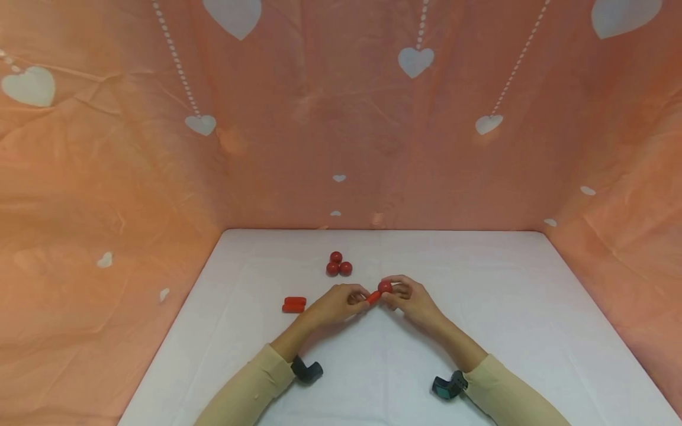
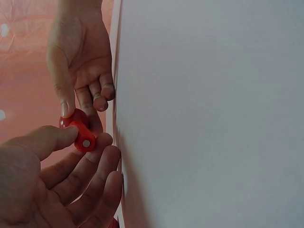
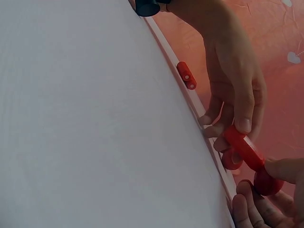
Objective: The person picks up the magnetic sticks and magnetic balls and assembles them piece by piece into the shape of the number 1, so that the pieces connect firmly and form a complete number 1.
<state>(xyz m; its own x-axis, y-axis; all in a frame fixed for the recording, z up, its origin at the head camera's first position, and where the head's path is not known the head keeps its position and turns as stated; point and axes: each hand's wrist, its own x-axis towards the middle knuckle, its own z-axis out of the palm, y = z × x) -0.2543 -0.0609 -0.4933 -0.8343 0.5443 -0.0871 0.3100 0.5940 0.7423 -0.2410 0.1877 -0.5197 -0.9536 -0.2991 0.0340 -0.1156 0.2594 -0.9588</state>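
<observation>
Over the white table, my left hand pinches a short red rod between thumb and fingers. A red ball sits at the rod's far end, pinched by the thumb and fingers of my right hand. Rod and ball meet end to end in the right wrist view, where the rod slants down to the ball. The rod's near end shows a pale round dot in the left wrist view.
Three red balls lie clustered farther back on the white table. Two red rods lie side by side left of my left hand. An orange cloth with white hearts hangs behind and at both sides.
</observation>
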